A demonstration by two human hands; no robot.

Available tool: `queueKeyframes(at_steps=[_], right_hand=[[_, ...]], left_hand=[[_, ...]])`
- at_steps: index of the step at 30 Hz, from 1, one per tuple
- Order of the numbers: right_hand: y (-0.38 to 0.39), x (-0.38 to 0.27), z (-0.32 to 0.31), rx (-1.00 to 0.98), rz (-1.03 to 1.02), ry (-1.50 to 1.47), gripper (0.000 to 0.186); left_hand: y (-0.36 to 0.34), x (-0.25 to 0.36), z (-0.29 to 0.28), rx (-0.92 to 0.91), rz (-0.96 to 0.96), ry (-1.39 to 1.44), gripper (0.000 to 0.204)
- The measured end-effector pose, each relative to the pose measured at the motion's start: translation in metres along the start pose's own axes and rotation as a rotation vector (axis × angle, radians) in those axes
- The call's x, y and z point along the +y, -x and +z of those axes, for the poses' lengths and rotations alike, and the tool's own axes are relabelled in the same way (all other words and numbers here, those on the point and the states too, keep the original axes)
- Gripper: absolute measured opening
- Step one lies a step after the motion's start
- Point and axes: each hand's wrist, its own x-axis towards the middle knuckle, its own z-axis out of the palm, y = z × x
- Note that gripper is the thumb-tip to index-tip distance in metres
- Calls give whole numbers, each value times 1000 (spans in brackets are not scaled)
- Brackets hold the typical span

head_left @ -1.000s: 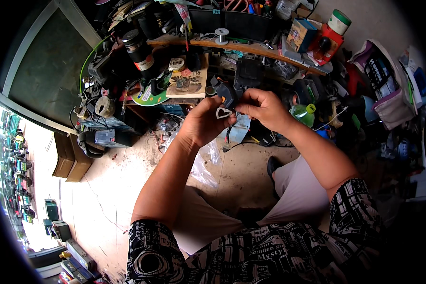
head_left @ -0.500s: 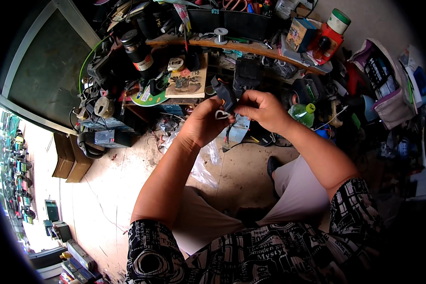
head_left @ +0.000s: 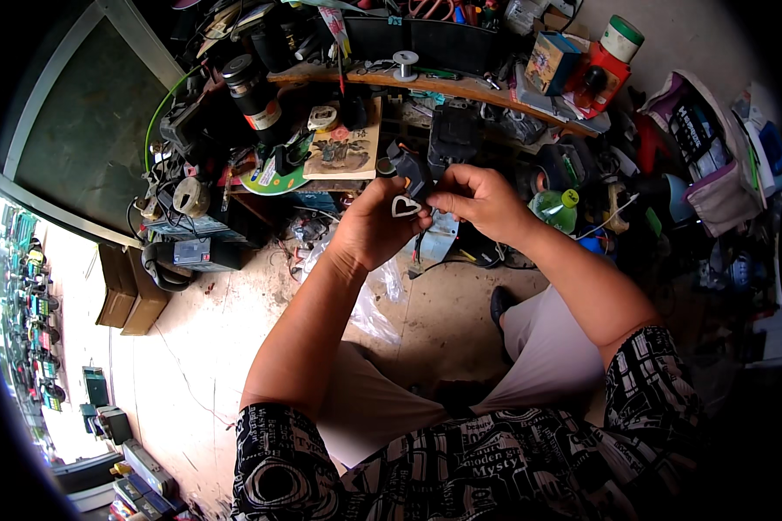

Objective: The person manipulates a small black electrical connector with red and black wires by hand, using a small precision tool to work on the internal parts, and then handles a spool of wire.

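Observation:
Between my hands, in front of the workbench, is a small dark plastic device (head_left: 416,176) with an angular body and a bit of orange on its left side. My left hand (head_left: 367,230) is closed around its lower left part. A white heart-shaped loop (head_left: 405,207) shows against the left fingers, below the device. My right hand (head_left: 488,207) pinches the device's right edge between thumb and curled fingers; the exact spot is hidden by the fingertips. Just behind, a bulkier black case (head_left: 454,135) rests on the bench.
A book (head_left: 343,152) with a tape measure (head_left: 322,118) lies on the cluttered bench, near a dark thermos (head_left: 250,94). A wooden shelf edge (head_left: 469,90) carries a wire spool (head_left: 405,64). At right stands a green-capped bottle (head_left: 554,209). Plastic film (head_left: 375,313) lies on the floor.
The device has tilted slightly, and the white loop now faces me more fully, showing its heart shape. Both hands stay in nearly the same place.

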Motion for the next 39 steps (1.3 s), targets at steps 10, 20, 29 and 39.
queueKeyframes(at_steps=[10, 20, 29, 39], right_hand=[[0, -1, 0, 7, 23, 19, 14], [-1, 0, 2, 3, -1, 12, 13], [-1, 0, 2, -11, -28, 11, 12], [-1, -4, 2, -21, -12, 1, 13]], left_hand=[[-1, -1, 2, 7, 113, -175, 24], [-2, -2, -1, -13, 50, 9, 23], [-3, -2, -3, -12, 43, 78, 29], [-4, -3, -4, 6, 38, 73, 25]])
